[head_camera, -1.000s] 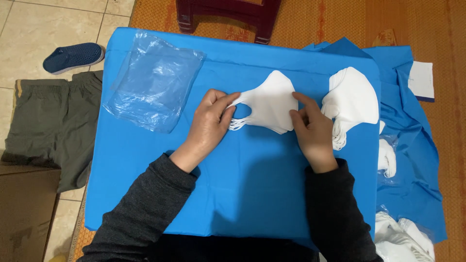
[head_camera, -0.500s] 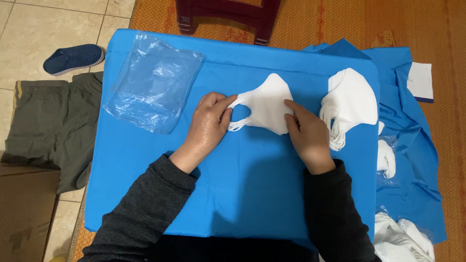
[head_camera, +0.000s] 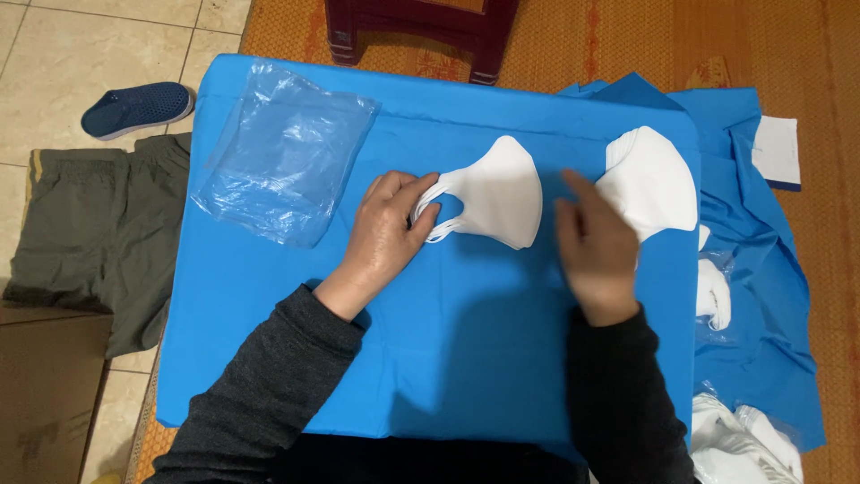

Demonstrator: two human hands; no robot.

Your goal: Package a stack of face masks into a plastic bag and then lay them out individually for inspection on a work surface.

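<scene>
A folded white face mask (head_camera: 497, 193) lies on the blue cloth-covered surface (head_camera: 448, 341). My left hand (head_camera: 387, 235) pinches its ear loops at the mask's left end. My right hand (head_camera: 596, 246) hovers to the right of that mask, fingers loose and holding nothing, blurred by motion. It sits between the mask and a stack of white masks (head_camera: 652, 184) further right. A clear plastic bag (head_camera: 282, 161) lies flat to the left of my left hand.
More masks in plastic (head_camera: 714, 291) and a white pile (head_camera: 743, 444) lie on loose blue cloth at the right. A white card (head_camera: 778, 151), a dark red stool (head_camera: 421, 27), a blue shoe (head_camera: 134, 109) and olive shorts (head_camera: 81, 237) surround the surface.
My right hand has lifted off the folded mask and shifted right toward the stack. My left hand stays on the ear loops; the mask now lies flatter.
</scene>
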